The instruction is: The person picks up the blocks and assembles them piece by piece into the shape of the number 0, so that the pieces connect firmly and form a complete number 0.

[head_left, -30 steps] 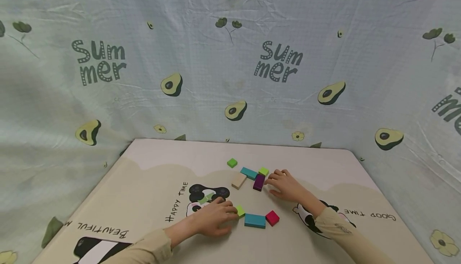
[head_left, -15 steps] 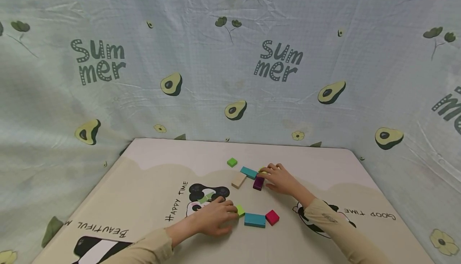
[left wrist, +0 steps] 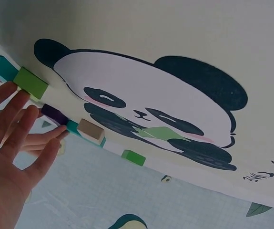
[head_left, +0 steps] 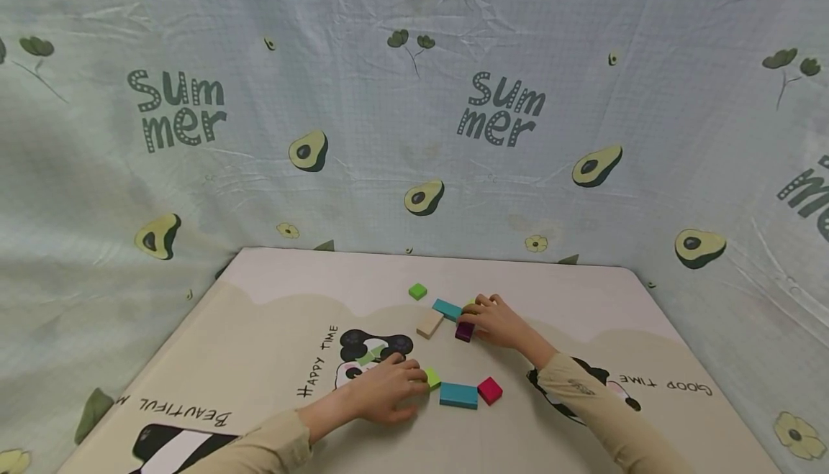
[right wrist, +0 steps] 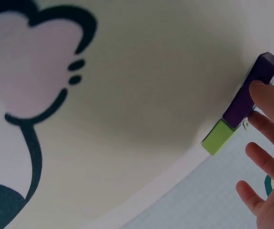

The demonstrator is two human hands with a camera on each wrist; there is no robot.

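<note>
Now my right hand [head_left: 497,321] moved forward onto purple block [head_left: 464,331], fingertip touching, not gripping; lime block [right wrist: 219,138] just beyond purple block. My left hand [head_left: 387,388] unchanged, fingers straight, resting beside green block [head_left: 432,377].

Count on the worktop [head_left: 272,330]: three green blocks [head_left: 417,291], two teal blocks [head_left: 458,395], one purple block [head_left: 463,331], one red block [head_left: 490,390], one beige block [head_left: 429,324]; two hands [head_left: 385,390]
</note>
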